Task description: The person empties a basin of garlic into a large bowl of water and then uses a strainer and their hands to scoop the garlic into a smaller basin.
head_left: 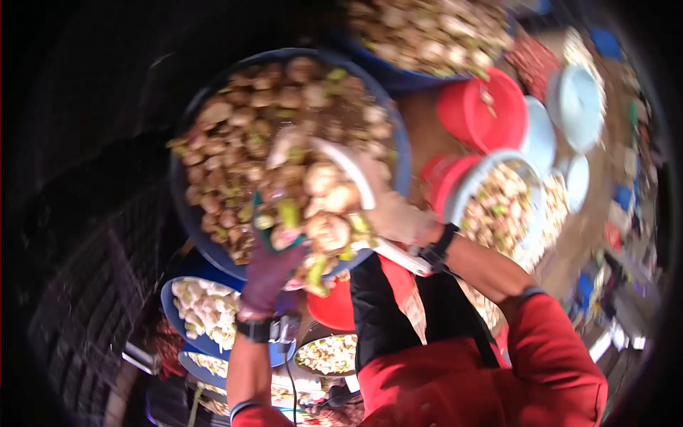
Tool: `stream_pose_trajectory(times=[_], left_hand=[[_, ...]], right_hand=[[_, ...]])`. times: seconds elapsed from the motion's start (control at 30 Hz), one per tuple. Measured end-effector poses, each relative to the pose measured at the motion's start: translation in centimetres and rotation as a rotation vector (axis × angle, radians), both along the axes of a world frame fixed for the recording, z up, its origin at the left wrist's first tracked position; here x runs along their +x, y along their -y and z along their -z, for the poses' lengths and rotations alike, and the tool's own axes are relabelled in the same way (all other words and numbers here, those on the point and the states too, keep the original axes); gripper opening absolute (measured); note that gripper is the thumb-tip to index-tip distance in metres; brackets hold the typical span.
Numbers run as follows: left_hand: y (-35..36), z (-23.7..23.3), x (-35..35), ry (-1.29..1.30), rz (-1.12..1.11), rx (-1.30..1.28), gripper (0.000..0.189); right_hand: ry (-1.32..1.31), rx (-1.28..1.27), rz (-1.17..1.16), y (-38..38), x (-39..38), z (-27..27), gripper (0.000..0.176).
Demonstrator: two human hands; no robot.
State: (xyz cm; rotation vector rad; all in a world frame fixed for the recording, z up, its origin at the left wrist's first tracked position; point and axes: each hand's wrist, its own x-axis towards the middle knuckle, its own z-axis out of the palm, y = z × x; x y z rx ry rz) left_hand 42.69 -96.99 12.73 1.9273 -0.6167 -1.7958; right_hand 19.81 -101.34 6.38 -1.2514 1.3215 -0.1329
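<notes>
A large blue basin (403, 142) holds many brown, knobbly root pieces (228, 171), some with green stubs, with wet glints among them. My left hand (274, 267), in a purple and green glove, reaches over its near rim with thumb and finger apart, touching the pieces. My right hand (395, 210), in a pale glove, is closed on a white curved-edged container (348, 171), tilted over the basin. Paler root pieces (327, 199) are heaped between my hands, against the container. Motion blurs its shape and my right fingertips.
Another blue tub (398, 80) of roots stands beyond. Red buckets (491, 110), pale blue basins (580, 107) and a basin of cut pieces (466, 181) are at the right. Below left are a blue basin of white pieces (206, 309) and a smaller bowl (327, 356).
</notes>
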Motion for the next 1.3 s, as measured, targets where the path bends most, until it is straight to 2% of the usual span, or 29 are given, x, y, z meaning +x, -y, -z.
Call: stream_pose_trajectory(times=[0.03,0.07,0.1,0.13,0.17,0.2,0.27,0.33,0.37,0.43,0.47,0.5,0.53,0.57,0.6,0.63,0.67,0.7,0.73,0.77,0.8,0.83,0.87,0.93,1.13,1.27,1.3], left_hand=[[-0.9,0.2,0.1,-0.022,0.088,-0.008,0.058],[-2.3,-0.1,-0.3,0.056,0.082,-0.047,0.053],[-1.7,-1.8,-1.8,0.0,0.013,-0.022,0.052],[-2.4,-2.2,-2.3,-0.014,-0.051,0.101,0.07],[-2.5,-3.4,-3.9,-0.059,-0.088,0.052,0.075],[-3.0,-3.3,-4.7,-0.085,-0.033,0.007,0.077],[-3.2,-4.2,-7.2,-0.017,0.188,-0.042,0.083],[-3.0,-4.8,-10.6,-0.133,0.177,-0.045,0.09],[-2.9,-4.4,-12.3,-0.17,0.219,-0.089,0.095],[-2.2,-4.9,-16.2,-0.252,0.291,-0.051,0.101],[-2.1,-5.2,-18.4,-0.302,0.321,-0.043,0.103],[-2.3,-5.4,-20.9,-0.451,0.264,-0.028,0.104],[-2.4,-6.3,-23.8,-0.495,0.254,-0.032,0.103],[-3.0,-6.0,-26.1,-0.524,0.289,-0.047,0.104],[-3.8,-5.4,-28.2,-0.548,0.317,-0.06,0.104],[-4.3,-5.1,-30.8,-0.64,0.321,-0.13,0.104],[-4.7,-4.9,-33.5,-0.731,0.321,-0.203,0.104],[-5.2,-4.8,-35.6,-0.742,0.351,-0.17,0.102],[-6.0,-4.5,-37.4,-0.746,0.371,-0.133,0.101],[-7.5,-2.8,-38.9,-0.5,0.561,-0.272,0.099],[-8.9,-1.0,-40.4,-0.24,0.747,-0.397,0.097],[-9.6,-0.3,-41.8,-0.305,0.73,-0.335,0.096],[-10.4,0.2,-42.8,-0.369,0.712,-0.272,0.094],[-12.5,0.9,-44.5,-0.243,0.818,-0.15,0.091],[-16.7,2.7,-44.7,-0.171,0.879,-0.075,0.084],[-16.8,2.5,-44.2,-0.114,0.846,-0.026,0.078],[-17.0,2.9,-44.0,-0.108,0.851,-0.019,0.078]], right_hand=[[-0.112,0.116,-0.006,-0.4,-0.5,-1.2,0.092],[-0.224,0.233,-0.02,-0.8,-1.0,-2.4,0.093],[-0.116,0.159,0.062,-0.9,-1.7,-4.0,0.093],[0.026,0.063,0.167,-2.1,-2.9,-4.7,0.095],[0.043,0.105,0.212,-2.7,-3.9,-5.3,0.097],[-0.024,0.218,0.2,-2.5,-5.1,-7.3,0.098],[-0.033,0.127,0.294,-5.6,-8.0,-6.9,0.1],[-0.022,0.138,0.394,-7.9,-11.2,-7.7,0.102],[-0.036,0.036,0.404,-9.3,-12.7,-7.5,0.102],[-0.175,0.112,0.404,-9.3,-16.8,-11.2,0.104],[-0.128,0.028,0.454,-10.4,-18.7,-11.5,0.102],[-0.012,-0.114,0.519,-11.3,-20.6,-11.6,0.1],[0.186,-0.3,0.598,-12.0,-22.3,-11.6,0.098],[0.267,-0.406,0.627,-12.6,-24.3,-12.0,0.096],[0.009,-0.446,0.428,-13.1,-27.4,-12.9,0.091],[0.095,-0.38,0.589,-13.8,-29.2,-14.3,0.088],[-0.151,-0.483,0.415,-14.8,-31.8,-14.5,0.087],[-0.403,-0.587,0.251,-15.9,-34.4,-14.7,0.087],[-0.378,-0.579,0.235,-17.2,-35.9,-15.3,0.087],[-0.442,-0.487,0.448,-18.6,-37.0,-15.7,0.086],[-0.648,-0.565,0.386,-18.9,-37.8,-16.1,0.085],[-0.863,-0.63,0.333,-19.3,-38.7,-16.5,0.084],[-0.835,-0.624,0.292,-19.0,-40.2,-16.2,0.081],[-0.946,-0.612,0.188,-18.9,-41.9,-15.9,0.082],[-0.934,-0.632,0.195,-19.8,-44.9,-16.2,0.08],[-0.915,-0.659,0.105,-20.5,-45.8,-17.4,0.086],[-0.881,-0.572,0.164,-20.8,-46.4,-17.1,0.091]])
